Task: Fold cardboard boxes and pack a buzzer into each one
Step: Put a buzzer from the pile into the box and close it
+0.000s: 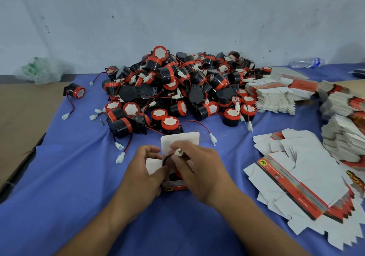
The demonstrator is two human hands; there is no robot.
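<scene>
One cardboard box (174, 187) stands folded near the front edge of the worktop (79, 186), its white lid flap (180, 138) still raised. A buzzer (173, 176) sits low inside, only a dark sliver of it showing between the fingers. The person's right hand (199, 169) pinches the buzzer's white connector (178, 152) above the opening, apparently tucking in the wire. The left hand (144, 169) is curled round the box's left side, steadying it.

By the look of it, this box is folded and loaded, and what remains is stowing the lead and closing the lid.

The wider job looks barely dented. Just behind the box, toward the middle of the blue-covered worktop, a large pile of red-and-black buzzers (177, 90) lies tangled in its wires. A loose fan of flat box blanks (296, 186) spreads toward the front right corner, with neater stacks of blanks (272, 96) farther back along the right side. No closed, finished box shows anywhere in view.

A single buzzer (76, 92) lies apart near the left edge of the blue cloth. A water bottle (306, 62) and a crumpled plastic bag (39, 70) rest along the back edge by the wall.
</scene>
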